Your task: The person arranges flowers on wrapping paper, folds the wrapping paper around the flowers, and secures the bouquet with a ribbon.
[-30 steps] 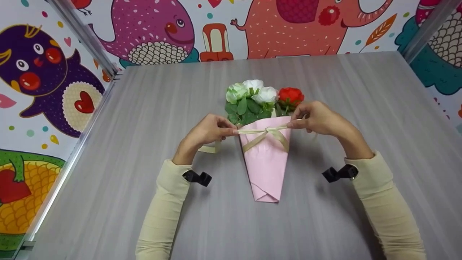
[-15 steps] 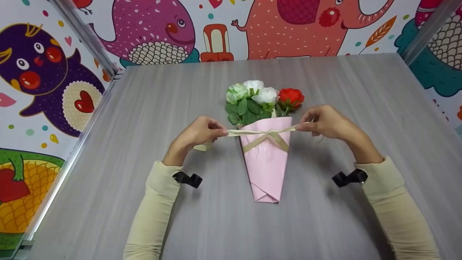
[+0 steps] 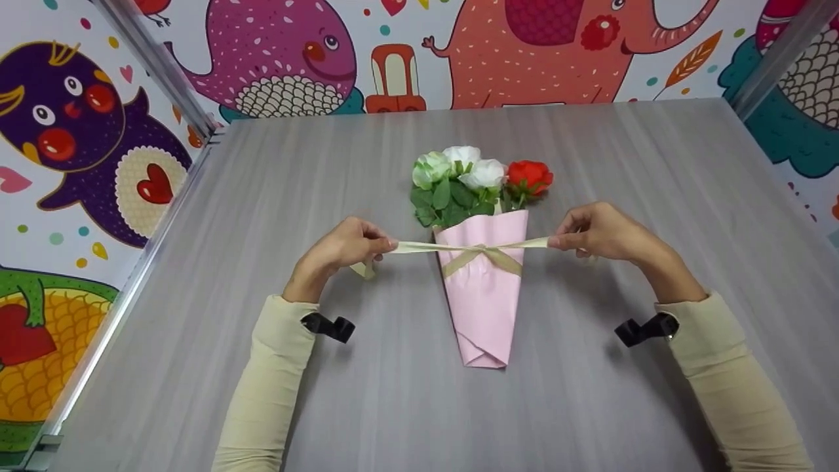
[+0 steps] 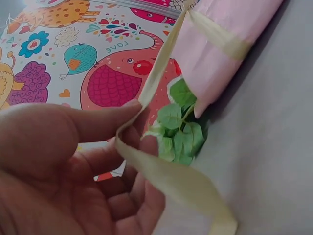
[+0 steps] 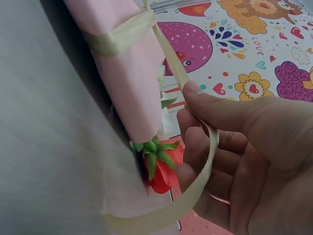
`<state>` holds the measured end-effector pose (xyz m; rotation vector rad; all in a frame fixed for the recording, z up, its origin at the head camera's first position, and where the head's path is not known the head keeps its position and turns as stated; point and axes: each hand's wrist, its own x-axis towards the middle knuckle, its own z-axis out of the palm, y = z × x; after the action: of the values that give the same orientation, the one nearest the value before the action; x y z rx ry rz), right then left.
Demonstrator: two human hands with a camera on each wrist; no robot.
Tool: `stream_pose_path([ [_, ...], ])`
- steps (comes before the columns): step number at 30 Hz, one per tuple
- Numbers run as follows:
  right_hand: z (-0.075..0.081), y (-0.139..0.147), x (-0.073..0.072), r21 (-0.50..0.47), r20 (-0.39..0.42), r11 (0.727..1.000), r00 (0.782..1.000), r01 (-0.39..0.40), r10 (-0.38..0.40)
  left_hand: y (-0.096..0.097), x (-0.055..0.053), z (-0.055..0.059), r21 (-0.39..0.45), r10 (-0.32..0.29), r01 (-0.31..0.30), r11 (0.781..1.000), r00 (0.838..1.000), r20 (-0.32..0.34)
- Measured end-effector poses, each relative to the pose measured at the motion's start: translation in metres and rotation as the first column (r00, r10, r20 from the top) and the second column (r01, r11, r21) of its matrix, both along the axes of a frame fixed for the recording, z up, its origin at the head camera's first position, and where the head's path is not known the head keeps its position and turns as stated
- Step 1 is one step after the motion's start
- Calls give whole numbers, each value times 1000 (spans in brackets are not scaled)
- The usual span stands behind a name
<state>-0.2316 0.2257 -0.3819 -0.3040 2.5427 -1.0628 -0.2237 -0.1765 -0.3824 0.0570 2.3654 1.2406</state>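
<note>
A bouquet in pink wrapping paper [image 3: 484, 301] lies on the table, its blooms toward the far side. White roses [image 3: 484, 174], a pale green rose [image 3: 431, 170] and a red rose [image 3: 529, 177] stick out of the top. Around the paper runs a cream ribbon [image 3: 419, 247], crossed in a knot at the front. My left hand [image 3: 347, 246] pinches one ribbon end between thumb and forefinger, left of the bouquet. On the other side, my right hand [image 3: 603, 233] pinches the opposite end. Both ends stretch taut from the knot, and loose tails [image 4: 186, 188] hang below the fingers.
The grey wood-grain table [image 3: 406, 419] extends around the bouquet. Behind it and to the sides stand panels with cartoon animals [image 3: 537, 59]. A metal edge strip [image 3: 131, 288] borders the left side. Black wrist cameras [image 3: 331, 326] sit at both cuffs.
Both hands have moved apart, left hand leftward and right hand rightward, and slightly nearer. The loop at the knot has shrunk and the ribbon has pulled tight across the paper.
</note>
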Motion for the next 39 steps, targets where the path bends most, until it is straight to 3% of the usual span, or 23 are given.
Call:
stream_pose_path([
  [5,-4,7,2,-1,-14,1000,1000,-11,11,-14,1,-2,-17,-4,4,1000,1000,8],
  [9,-8,12,3,24,-17,1000,1000,-3,3,-26,1,-7,-83,1,-2,997,1000,-18],
  [18,-15,31,2,58,33,998,999,5,-7,-44,-3,-19,-160,27,-33,987,999,-39],
  [26,-19,39,-5,77,55,997,998,-21,16,-53,-7,-29,-218,23,-21,976,1000,7],
  [39,-27,53,-20,102,79,992,995,-67,59,-68,-17,-27,-305,-2,10,952,1000,25],
])
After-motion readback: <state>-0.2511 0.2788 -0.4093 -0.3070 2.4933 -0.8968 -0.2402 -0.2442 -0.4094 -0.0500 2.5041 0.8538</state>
